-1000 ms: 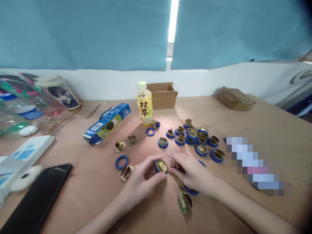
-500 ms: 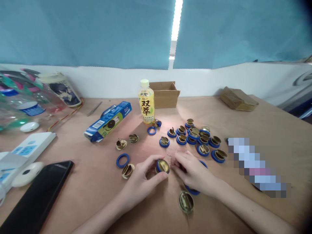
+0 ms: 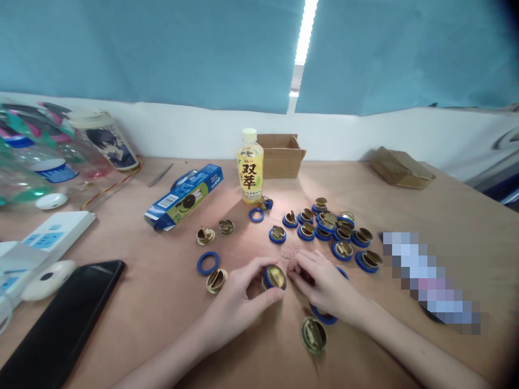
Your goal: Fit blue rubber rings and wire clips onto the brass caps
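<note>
The left hand (image 3: 239, 300) fingers pinch a brass cap with blue ring (image 3: 274, 277), which may slip if the curled right hand (image 3: 324, 286) fingers push it sideways.

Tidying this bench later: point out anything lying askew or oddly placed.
The blue carton lies flat on its side, skewed, its near end flap open. Brass parts and blue rings are scattered loosely around the left hand and right hand. Nothing looks spilled or broken.
</note>
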`<act>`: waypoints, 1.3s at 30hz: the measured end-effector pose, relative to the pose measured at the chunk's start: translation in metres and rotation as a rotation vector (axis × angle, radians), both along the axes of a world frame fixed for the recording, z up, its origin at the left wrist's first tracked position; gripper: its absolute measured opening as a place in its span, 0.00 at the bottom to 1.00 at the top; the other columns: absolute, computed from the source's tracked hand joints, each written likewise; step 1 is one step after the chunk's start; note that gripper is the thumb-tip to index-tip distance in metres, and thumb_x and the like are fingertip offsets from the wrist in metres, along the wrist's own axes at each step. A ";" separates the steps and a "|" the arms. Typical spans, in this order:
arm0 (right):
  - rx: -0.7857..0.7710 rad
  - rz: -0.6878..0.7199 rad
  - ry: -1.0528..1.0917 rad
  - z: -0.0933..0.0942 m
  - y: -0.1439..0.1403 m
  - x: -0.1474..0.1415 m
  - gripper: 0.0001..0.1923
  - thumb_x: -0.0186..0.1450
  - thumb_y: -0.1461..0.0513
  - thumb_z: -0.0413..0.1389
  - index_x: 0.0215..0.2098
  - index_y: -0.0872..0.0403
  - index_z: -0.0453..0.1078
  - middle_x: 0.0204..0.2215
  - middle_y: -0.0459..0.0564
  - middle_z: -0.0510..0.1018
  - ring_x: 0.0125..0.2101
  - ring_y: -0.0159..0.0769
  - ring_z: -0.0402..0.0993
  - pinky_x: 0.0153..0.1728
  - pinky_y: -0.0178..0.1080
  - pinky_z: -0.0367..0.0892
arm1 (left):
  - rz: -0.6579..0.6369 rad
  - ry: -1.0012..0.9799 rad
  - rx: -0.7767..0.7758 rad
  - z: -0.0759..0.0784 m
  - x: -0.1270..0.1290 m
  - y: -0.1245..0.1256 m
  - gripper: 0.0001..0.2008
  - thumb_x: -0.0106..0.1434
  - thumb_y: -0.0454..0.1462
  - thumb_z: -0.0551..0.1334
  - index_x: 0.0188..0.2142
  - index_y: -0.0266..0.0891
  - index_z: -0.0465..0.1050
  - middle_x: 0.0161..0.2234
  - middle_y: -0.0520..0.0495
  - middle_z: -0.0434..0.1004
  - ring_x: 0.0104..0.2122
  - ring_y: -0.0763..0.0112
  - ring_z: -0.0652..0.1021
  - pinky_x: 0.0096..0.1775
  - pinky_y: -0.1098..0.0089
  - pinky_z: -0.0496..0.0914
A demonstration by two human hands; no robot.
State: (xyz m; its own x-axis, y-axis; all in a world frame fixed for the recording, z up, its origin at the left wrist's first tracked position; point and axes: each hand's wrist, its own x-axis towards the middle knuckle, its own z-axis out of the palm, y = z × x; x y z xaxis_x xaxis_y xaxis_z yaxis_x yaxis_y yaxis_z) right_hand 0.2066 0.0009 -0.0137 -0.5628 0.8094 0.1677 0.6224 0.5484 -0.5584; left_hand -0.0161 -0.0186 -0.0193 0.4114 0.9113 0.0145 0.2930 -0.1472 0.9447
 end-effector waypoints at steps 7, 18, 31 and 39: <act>0.033 0.009 0.016 -0.007 0.003 0.002 0.07 0.71 0.68 0.52 0.38 0.52 0.69 0.36 0.48 0.76 0.37 0.39 0.72 0.39 0.41 0.61 | -0.011 -0.020 0.009 0.007 -0.001 -0.004 0.18 0.64 0.36 0.66 0.53 0.48 0.70 0.43 0.55 0.80 0.41 0.67 0.78 0.44 0.71 0.69; 0.026 -0.022 0.247 -0.006 0.001 0.000 0.07 0.71 0.66 0.54 0.34 0.53 0.67 0.37 0.50 0.72 0.37 0.38 0.73 0.38 0.39 0.68 | 0.067 -0.017 0.063 0.009 -0.008 0.001 0.18 0.62 0.35 0.69 0.50 0.45 0.72 0.38 0.55 0.80 0.37 0.68 0.79 0.41 0.71 0.70; -0.490 -0.150 0.644 -0.004 -0.004 -0.003 0.11 0.72 0.54 0.55 0.35 0.52 0.66 0.25 0.48 0.80 0.25 0.35 0.78 0.28 0.36 0.73 | 0.054 -0.016 0.064 0.002 -0.001 0.000 0.19 0.58 0.30 0.69 0.48 0.44 0.72 0.36 0.55 0.80 0.35 0.69 0.79 0.39 0.71 0.72; -0.587 -0.149 0.721 0.005 0.002 -0.007 0.17 0.66 0.51 0.62 0.28 0.54 0.68 0.21 0.44 0.75 0.23 0.30 0.72 0.28 0.34 0.70 | 0.109 -0.080 0.053 -0.003 -0.002 -0.001 0.19 0.58 0.34 0.71 0.48 0.43 0.72 0.39 0.50 0.81 0.39 0.65 0.81 0.43 0.68 0.75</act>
